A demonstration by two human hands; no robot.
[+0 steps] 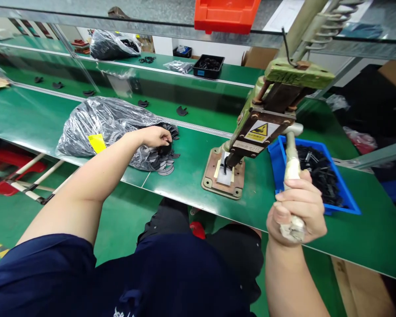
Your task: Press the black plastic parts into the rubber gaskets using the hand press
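My left hand (156, 137) reaches to the mouth of a clear plastic bag (95, 119) full of dark curved pieces. Its fingers are pinched at a black curved piece (165, 148), above a loose pile of such parts (163, 164) spilling from the bag. My right hand (297, 209) is wrapped around the taped lever handle (292, 165) of a green hand press (264, 110). Under the press ram, a small black part (225, 165) sits on the fixture over the brown base plate (209, 176).
Right of the press stands a blue bin (348, 193) of black parts. Several dark curved pieces (181, 111) lie on the conveyor behind. A black tray (208, 66) rests farther back, and an orange-red bin (227, 15) is on the overhead shelf.
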